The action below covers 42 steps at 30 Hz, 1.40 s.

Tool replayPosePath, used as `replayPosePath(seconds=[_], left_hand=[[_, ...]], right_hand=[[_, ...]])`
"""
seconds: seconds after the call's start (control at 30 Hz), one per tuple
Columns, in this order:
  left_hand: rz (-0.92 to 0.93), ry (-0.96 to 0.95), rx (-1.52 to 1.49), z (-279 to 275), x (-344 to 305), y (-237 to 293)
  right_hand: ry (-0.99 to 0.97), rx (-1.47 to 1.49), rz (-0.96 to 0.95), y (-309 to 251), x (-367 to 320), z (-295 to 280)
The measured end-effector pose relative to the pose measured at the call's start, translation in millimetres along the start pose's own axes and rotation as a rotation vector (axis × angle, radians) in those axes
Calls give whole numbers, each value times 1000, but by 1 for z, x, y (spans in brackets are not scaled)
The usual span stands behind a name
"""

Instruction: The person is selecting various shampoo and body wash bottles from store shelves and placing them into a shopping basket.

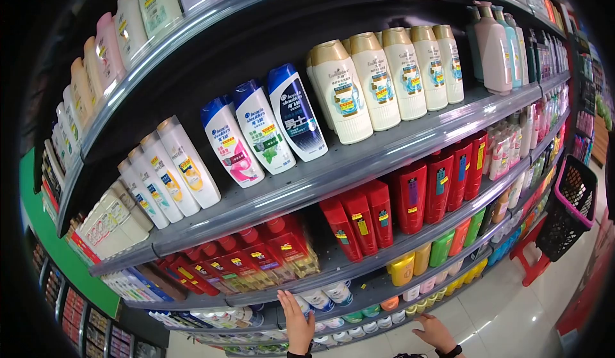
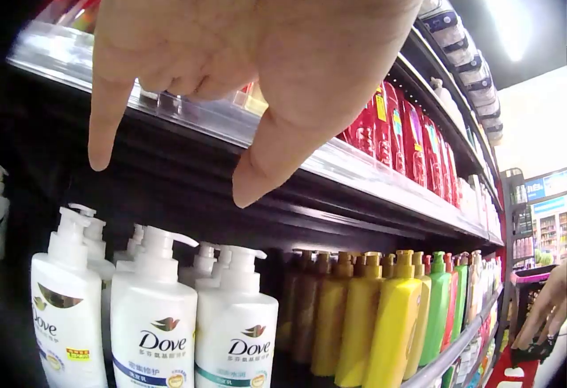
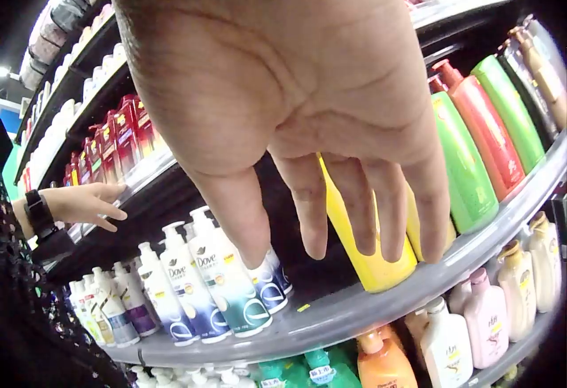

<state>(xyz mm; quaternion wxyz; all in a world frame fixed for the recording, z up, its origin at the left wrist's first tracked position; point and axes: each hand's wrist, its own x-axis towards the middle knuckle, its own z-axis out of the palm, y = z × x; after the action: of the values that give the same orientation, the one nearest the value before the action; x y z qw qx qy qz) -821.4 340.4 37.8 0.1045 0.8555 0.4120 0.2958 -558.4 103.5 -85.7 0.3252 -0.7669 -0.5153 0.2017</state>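
Note:
My left hand [image 1: 297, 327] is at the front edge of the shelf holding red bottles, its fingers extended and holding nothing. In the left wrist view, thumb and forefinger point down over white Dove pump bottles [image 2: 155, 317]. My right hand [image 1: 435, 333] is out in front of the lower shelves, also holding nothing. The right wrist view shows its fingers spread loosely, overlapping a yellow bottle [image 3: 381, 264]. White Dove bottles [image 3: 217, 282] stand left of those fingers, green bottles [image 3: 465, 171] to their right.
Head & shoulders bottles [image 1: 296, 111] and cream gold-capped bottles [image 1: 343, 92] stand on the shelf above. Red bottles [image 1: 410, 195] fill the shelf below it. A black basket with a pink rim [image 1: 567, 207] stands in the aisle at right, by a red stand [image 1: 532, 255].

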Motion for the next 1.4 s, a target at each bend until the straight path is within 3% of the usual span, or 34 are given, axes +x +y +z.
replayPosePath(seconds=[0.47, 0.67, 0.77, 1.03, 1.27, 1.4], left_hand=[[53, 12, -86, 0, 0, -12], [44, 9, -116, -2, -2, -16], [23, 11, -116, -5, -2, -12], [27, 28, -109, -6, -3, -12], [20, 24, -97, 2, -2, -14], [-21, 53, -106, 5, -1, -8]], right_hand=[[-117, 21, -147, -18, 24, 30], [-319, -31, -97, -17, 40, 48], [-236, 33, -249, -28, 40, 47], [-242, -11, -299, -15, 43, 66], [-239, 35, -253, -45, 37, 36], [-182, 18, -268, -36, 34, 36]])
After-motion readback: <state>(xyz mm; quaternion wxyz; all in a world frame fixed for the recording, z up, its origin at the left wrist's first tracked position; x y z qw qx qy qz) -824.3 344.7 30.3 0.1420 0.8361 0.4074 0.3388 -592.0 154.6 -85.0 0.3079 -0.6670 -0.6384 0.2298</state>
